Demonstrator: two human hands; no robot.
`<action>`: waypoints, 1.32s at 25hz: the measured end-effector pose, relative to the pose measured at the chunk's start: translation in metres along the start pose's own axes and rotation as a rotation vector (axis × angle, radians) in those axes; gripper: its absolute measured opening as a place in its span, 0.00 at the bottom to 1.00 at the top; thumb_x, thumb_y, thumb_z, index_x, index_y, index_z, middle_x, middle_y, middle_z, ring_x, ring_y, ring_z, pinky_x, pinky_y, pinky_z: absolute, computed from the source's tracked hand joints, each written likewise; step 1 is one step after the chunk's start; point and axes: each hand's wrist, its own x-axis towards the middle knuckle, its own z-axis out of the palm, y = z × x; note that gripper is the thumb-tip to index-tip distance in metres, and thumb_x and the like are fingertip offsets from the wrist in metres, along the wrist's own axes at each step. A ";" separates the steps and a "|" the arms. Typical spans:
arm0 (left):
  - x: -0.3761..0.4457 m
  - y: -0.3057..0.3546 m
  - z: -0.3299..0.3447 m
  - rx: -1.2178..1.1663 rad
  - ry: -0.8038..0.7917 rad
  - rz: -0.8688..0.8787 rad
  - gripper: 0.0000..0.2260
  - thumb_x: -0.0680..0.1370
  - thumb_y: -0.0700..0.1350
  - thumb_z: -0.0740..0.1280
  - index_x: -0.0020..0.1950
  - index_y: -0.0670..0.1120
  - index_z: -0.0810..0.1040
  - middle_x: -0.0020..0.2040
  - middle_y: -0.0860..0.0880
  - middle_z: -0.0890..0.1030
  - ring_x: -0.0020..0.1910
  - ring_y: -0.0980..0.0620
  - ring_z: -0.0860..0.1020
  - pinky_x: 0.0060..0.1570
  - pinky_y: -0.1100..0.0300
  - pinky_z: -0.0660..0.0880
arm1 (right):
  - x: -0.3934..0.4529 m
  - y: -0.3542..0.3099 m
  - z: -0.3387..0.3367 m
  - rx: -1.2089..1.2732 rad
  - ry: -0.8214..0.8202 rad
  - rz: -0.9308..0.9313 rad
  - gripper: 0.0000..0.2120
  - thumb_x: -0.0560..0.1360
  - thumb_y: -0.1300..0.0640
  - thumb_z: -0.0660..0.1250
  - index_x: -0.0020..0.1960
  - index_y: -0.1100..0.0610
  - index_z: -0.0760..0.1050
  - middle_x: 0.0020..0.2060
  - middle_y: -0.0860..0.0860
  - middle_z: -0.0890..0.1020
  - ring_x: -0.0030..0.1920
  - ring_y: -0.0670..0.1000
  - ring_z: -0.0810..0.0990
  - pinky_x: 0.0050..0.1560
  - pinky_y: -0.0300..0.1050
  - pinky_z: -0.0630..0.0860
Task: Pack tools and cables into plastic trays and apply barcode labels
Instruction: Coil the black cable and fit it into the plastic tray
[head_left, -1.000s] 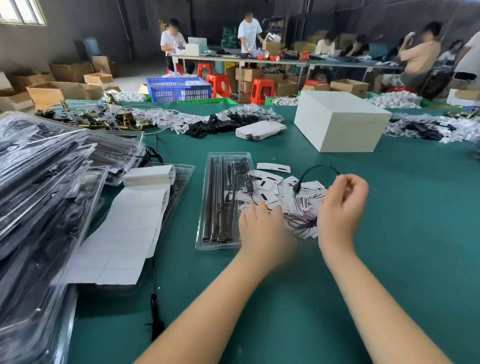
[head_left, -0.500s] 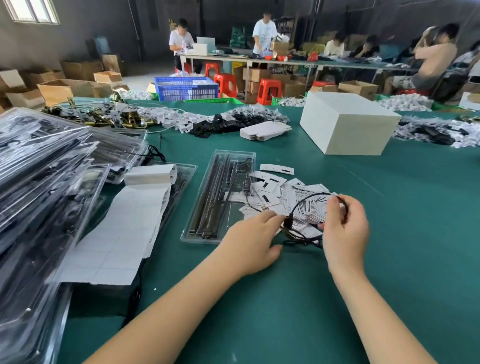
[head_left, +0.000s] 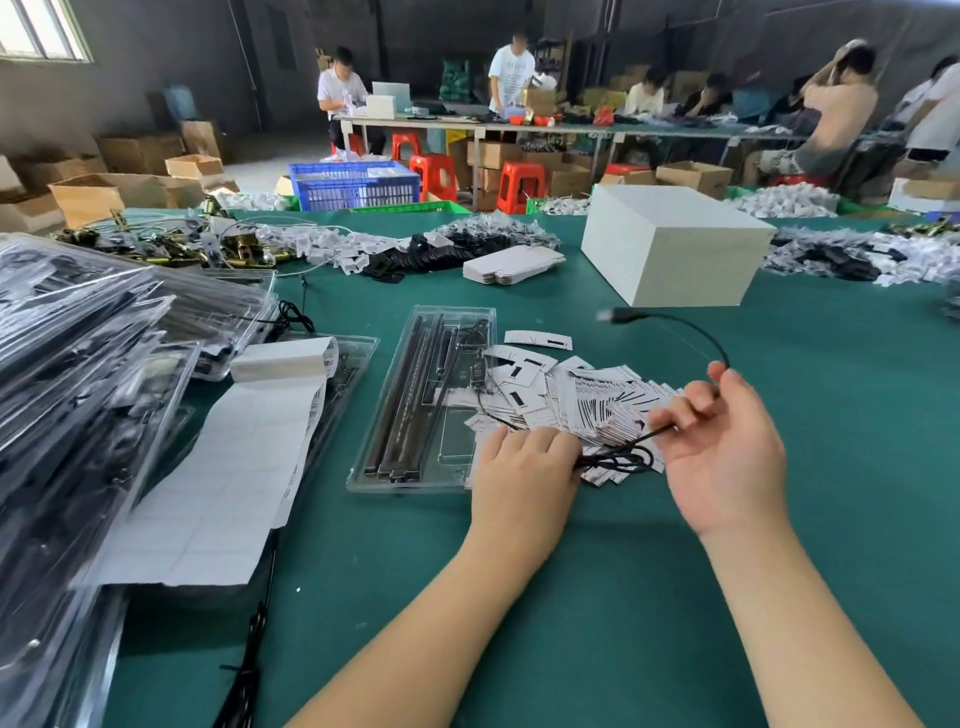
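The right hand (head_left: 724, 452) had swung its palm up, pinching the black cable (head_left: 696, 332), plug end whipping out beyond the clear tray (head_left: 415, 478). Beside that tray, the left hand (head_left: 524, 467) clamped the gathered loops; coiling was nearly done.

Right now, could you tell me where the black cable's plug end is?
In the head view the plug hangs in the air right of centre, above the labels and just before the white box; the cable arcs back to the right hand.
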 end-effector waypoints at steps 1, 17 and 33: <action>0.001 -0.002 -0.001 -0.006 0.007 -0.005 0.05 0.67 0.45 0.74 0.38 0.49 0.78 0.35 0.53 0.79 0.35 0.48 0.78 0.43 0.57 0.75 | 0.003 -0.007 -0.003 0.032 0.028 -0.001 0.06 0.81 0.57 0.59 0.47 0.54 0.72 0.28 0.47 0.67 0.26 0.47 0.65 0.34 0.40 0.72; -0.005 0.009 -0.002 -0.101 0.032 0.068 0.31 0.58 0.57 0.76 0.58 0.54 0.73 0.53 0.51 0.69 0.51 0.48 0.70 0.52 0.55 0.69 | 0.004 0.003 -0.010 -0.455 0.140 -0.114 0.10 0.83 0.52 0.56 0.51 0.48 0.76 0.24 0.45 0.67 0.23 0.45 0.65 0.25 0.38 0.64; 0.011 0.011 -0.019 -1.015 -0.024 -0.324 0.04 0.77 0.50 0.66 0.44 0.55 0.79 0.29 0.55 0.79 0.29 0.60 0.77 0.34 0.61 0.75 | 0.006 0.003 -0.024 -0.941 -0.023 -0.375 0.08 0.81 0.54 0.60 0.50 0.44 0.76 0.42 0.40 0.79 0.33 0.43 0.72 0.37 0.34 0.69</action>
